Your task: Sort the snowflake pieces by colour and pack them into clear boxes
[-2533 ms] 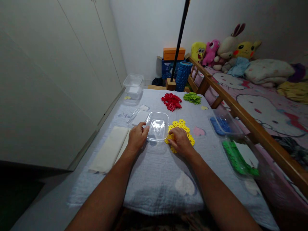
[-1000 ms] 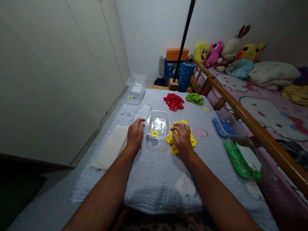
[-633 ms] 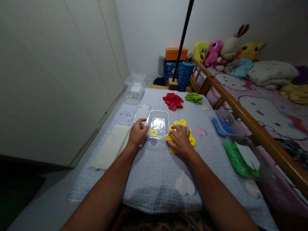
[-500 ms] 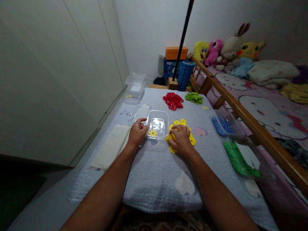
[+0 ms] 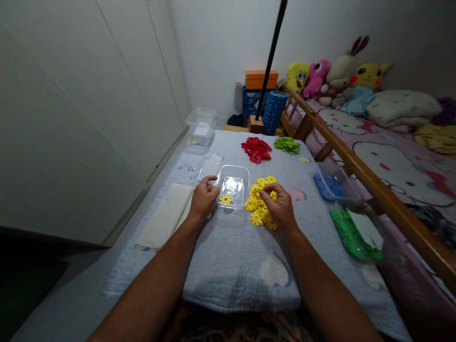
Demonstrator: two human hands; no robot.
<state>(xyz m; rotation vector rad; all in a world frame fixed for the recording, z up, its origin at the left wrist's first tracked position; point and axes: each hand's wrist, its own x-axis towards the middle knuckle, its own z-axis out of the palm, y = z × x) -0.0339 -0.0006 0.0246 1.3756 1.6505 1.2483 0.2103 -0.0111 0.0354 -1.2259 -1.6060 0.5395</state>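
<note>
A clear plastic box [image 5: 233,205] stands upright on the cloth with one yellow notched disc [image 5: 225,199] in it. My left hand [image 5: 204,195] is curled at the box's left rim, thumb and forefinger against it. To the right of the box lies a loose pile of yellow notched discs [image 5: 261,216]. Over that pile, my right hand [image 5: 280,203] has thumb and forefinger pinched together at a yellow disc [image 5: 256,191]. The fingers partly hide the pile's right side.
Red pieces [image 5: 256,149] and light green pieces [image 5: 287,145] lie in heaps at the back. Boxes with blue pieces [image 5: 327,186] and green pieces [image 5: 351,235] stand at right. Left are a clear lid [image 5: 207,169], a folded cloth [image 5: 166,213] and stacked clear boxes [image 5: 201,124]. A wooden bed rail [image 5: 342,147] borders the right.
My right hand has risen off the yellow pile and shifted slightly right, its spread fingers now pinched together. More of the pile shows. My left hand stays at the box.
</note>
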